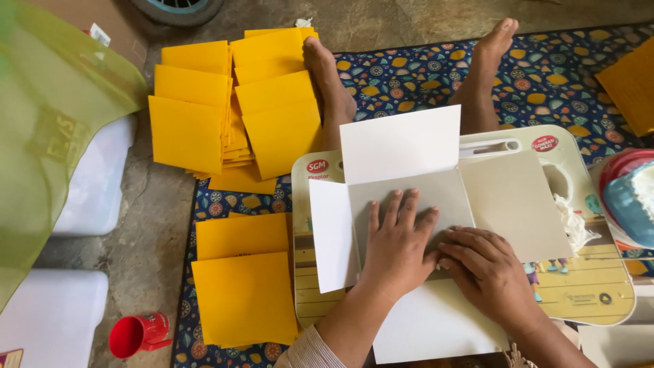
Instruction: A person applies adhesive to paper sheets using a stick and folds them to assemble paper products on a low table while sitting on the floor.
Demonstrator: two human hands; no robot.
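A grey square board [415,194] lies on a large white paper sheet [402,140] with its flaps spread out, on a small lap table [599,272]. My left hand [398,245] presses flat on the grey board, fingers apart. My right hand [487,269] presses down beside it at the board's lower edge, fingers bent on the paper. A second grey board [518,204] lies to the right, touching the first.
Stacks of yellow square covers [235,112] lie on the floor at the left, more [242,286] nearer me. A red cup [136,334] lies on its side. White containers [95,184] stand left, a bowl [630,197] right. My bare feet [327,75] rest on the patterned mat [422,75].
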